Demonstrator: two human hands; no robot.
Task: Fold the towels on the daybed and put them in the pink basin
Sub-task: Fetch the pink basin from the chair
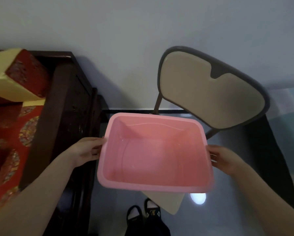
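**Pink basin held by both rims, over the chair**

At far left the daybed [64, 116] runs along the wall, with a dark wooden frame, a red patterned mattress cover and a red-and-yellow cushion [15, 77] at its head. Just right of the frame, the left hand [88, 150] grips the left rim of the pink basin [156, 155], with the thumb lying along the rim's edge and the fingers curled beneath it.

The basin sits between the two hands, level and mouth up, its bare pink bottom in full view. It is beside the daybed, not on it. A corner of the chair's beige seat [168, 201] shows under the near rim — whether the basin rests on it cannot be told.

The right hand [222, 159] clasps the right rim, fingers curled over the edge. Behind rises the chair [211, 92] back. Black slippers [144, 213] show on the floor below.
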